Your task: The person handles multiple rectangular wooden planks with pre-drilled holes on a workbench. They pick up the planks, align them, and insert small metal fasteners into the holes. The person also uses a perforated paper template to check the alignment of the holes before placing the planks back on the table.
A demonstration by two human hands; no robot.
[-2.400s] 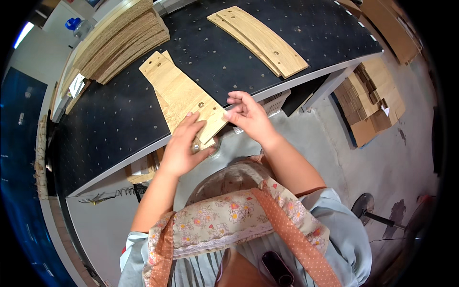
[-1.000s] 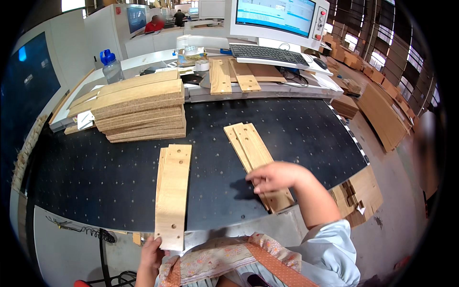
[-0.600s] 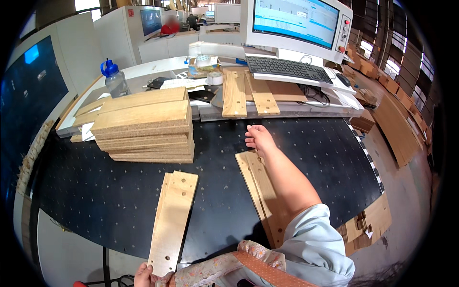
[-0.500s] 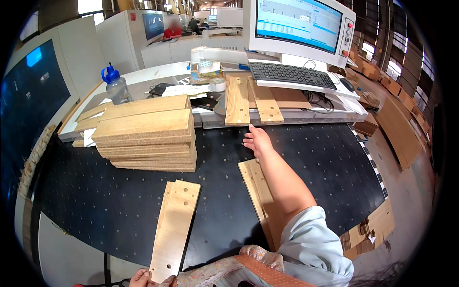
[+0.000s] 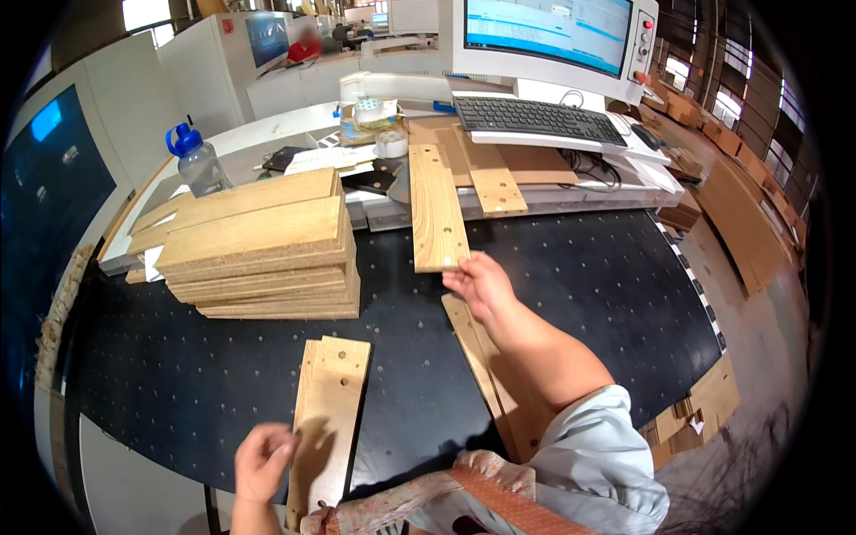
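My right hand [image 5: 480,283] reaches forward over the black perforated table [image 5: 178,374] and grips the near end of a long light wooden board [image 5: 434,205] that juts off the raised shelf behind. Under my right forearm lies a curved wooden board [image 5: 486,374] flat on the table. My left hand [image 5: 261,462] rests at the near table edge, fingers on the near end of a drilled wooden board [image 5: 328,419]. A tall stack of similar boards [image 5: 259,245] stands at the left of the table.
Behind the table a shelf carries a second drilled board [image 5: 490,174], a keyboard [image 5: 539,119], a monitor [image 5: 548,31], tape rolls [image 5: 379,125] and papers. A blue-capped bottle [image 5: 194,160] stands far left. Cut wooden pieces [image 5: 691,419] and leaning panels [image 5: 744,223] fill the floor at right.
My right hand has stretched farther forward from the curved board to the long board on the shelf and taken hold of its end. My left hand came up onto the drilled board.
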